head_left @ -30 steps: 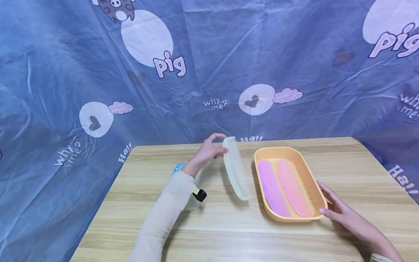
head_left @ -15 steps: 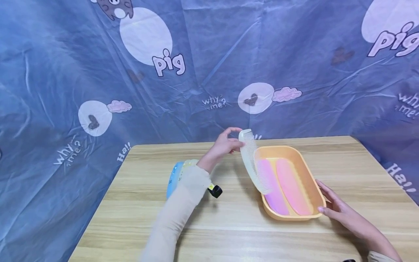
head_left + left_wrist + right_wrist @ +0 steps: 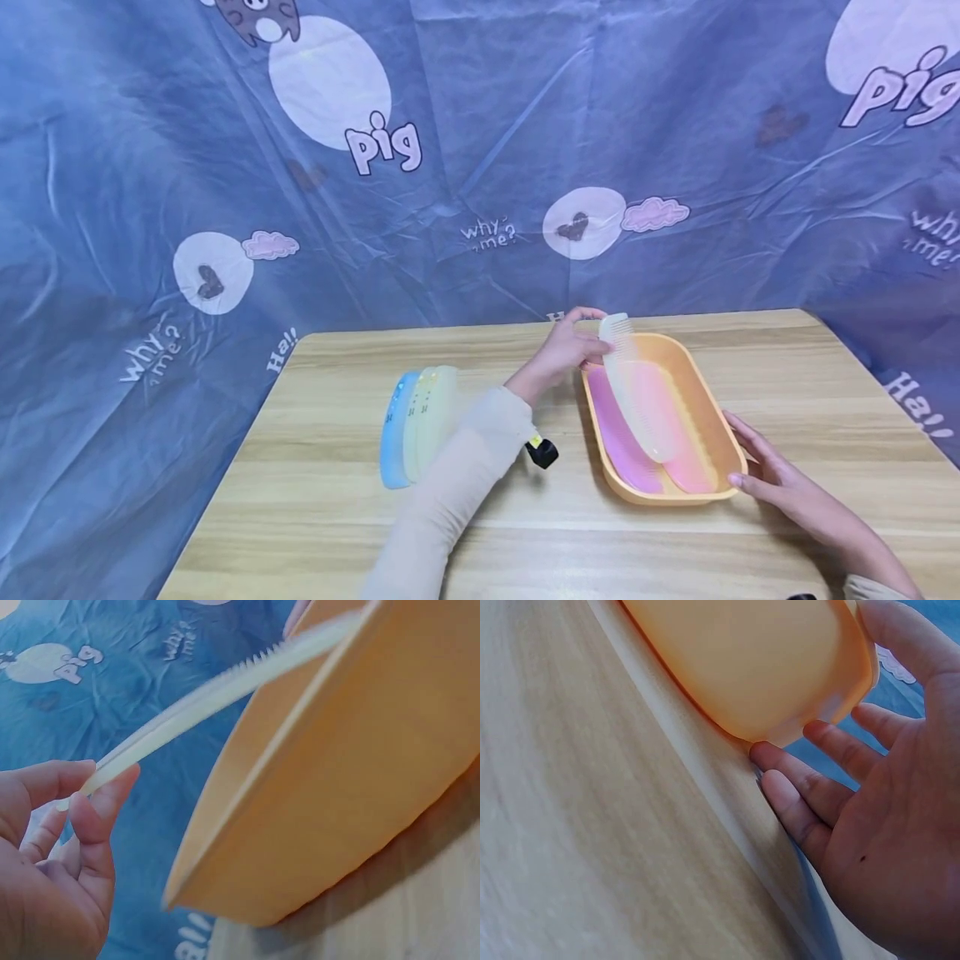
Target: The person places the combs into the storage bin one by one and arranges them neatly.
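In the head view, my left hand pinches one end of a pale green comb between thumb and fingers. That comb hangs slanted over the orange tray, its far end lower and towards me. In the left wrist view, the comb reaches past the tray's rim. A purple comb and a pink comb lie side by side inside, partly covered by the held one. My right hand holds the tray's near right corner, thumb at the rim and fingers against the outer wall.
Left of the tray, a blue comb and pale yellow-green combs lie close together on the wooden table, partly behind my left sleeve. A black device sits at my left wrist. Blue printed cloth hangs behind the table.
My left hand has carried the pale green comb rightwards, from beside the tray to over it. More of the combs on the left has come into sight. The right hand keeps its place.
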Tool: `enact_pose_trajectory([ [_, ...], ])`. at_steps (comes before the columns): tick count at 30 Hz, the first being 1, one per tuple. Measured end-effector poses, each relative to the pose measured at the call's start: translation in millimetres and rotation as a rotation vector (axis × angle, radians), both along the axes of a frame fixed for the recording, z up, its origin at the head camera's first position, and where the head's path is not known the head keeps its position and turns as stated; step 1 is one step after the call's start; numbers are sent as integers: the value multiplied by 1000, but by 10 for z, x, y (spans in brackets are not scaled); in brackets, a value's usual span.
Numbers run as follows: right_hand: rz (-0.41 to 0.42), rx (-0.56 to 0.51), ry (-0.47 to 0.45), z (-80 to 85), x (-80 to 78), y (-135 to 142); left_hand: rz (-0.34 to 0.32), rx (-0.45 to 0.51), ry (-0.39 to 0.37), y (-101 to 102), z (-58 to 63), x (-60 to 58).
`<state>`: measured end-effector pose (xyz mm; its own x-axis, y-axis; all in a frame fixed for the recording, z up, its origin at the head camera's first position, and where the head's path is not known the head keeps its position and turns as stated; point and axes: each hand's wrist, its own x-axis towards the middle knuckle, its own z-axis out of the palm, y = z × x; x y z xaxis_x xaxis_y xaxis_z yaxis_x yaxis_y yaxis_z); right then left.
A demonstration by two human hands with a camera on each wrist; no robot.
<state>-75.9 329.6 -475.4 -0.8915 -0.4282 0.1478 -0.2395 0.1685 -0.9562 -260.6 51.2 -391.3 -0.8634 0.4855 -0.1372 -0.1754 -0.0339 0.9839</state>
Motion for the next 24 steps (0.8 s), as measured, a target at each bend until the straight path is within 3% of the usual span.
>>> enact_pose_trajectory([
  [13, -5, -1, 17, -10, 10, 16, 19, -24, -37, 407, -166, 141],
  [19, -23, 15, 14, 4, 18, 1, -30, -12, -49, 468, -171, 147],
  [24, -20, 10, 10, 13, 19, -13, -50, -106, -16, 487, -185, 140],
])
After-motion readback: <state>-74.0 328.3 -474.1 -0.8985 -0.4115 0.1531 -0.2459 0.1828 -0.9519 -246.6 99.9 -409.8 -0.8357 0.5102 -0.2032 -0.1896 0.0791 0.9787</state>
